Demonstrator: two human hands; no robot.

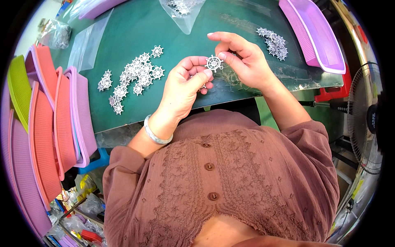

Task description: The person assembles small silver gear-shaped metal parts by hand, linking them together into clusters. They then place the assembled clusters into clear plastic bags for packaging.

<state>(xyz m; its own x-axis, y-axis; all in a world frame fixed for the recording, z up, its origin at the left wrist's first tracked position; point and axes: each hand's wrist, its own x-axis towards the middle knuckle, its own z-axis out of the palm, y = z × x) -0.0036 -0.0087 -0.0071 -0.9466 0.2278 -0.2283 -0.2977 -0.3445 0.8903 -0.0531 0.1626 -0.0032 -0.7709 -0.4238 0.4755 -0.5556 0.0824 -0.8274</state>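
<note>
Between my two hands, just above the near part of the green table, is a silver ship's-wheel charm (214,63). My left hand (187,80) pinches its left side between thumb and fingers; a bit of another silver piece shows below, among the fingers. On the charm's right edge press the thumb and a bent finger of my right hand (243,57), its index finger stretched out above. A loose pile of similar charms (142,70) lies left of my hands. To the right rests a smaller cluster of charms (275,43).
Lilac basket (314,37) stands at the table's right edge, beside a fan (366,117). Stacked coloured baskets (45,136) fill the left. A clear bag of charms (181,10) lies at the back of the green table (123,33); an empty plastic bag (87,47) is left.
</note>
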